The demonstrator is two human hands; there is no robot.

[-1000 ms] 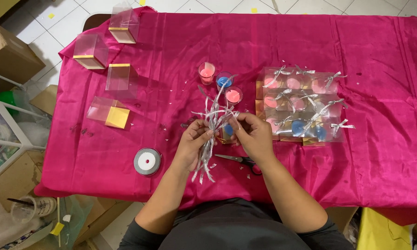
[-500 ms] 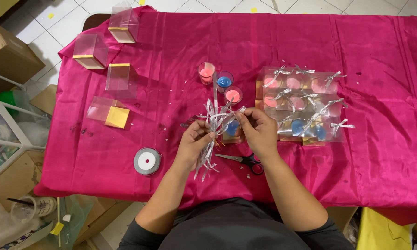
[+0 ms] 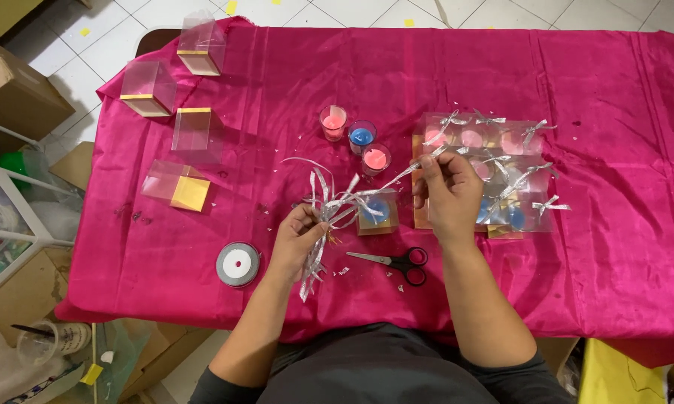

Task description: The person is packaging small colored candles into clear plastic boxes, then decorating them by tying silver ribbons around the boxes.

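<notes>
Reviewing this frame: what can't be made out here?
Head view only:
- Left hand: its fingers hide how the silver ribbon bundle is gripped.
- Right hand: covers part of the packed boxes, so their count is unclear.
- Box with blue candle: ribbons cross it; whether one is tied on cannot be told.
- Cup at lower left: contents too small.

Left hand (image 3: 298,238) is gripping a bunch of silver ribbon strips (image 3: 323,206), right hand (image 3: 445,191) pinching one strand out toward the side. Small clear box with a blue candle (image 3: 375,212) sits between them on the pink tablecloth (image 3: 277,82), scissors (image 3: 397,260) just below.
</notes>
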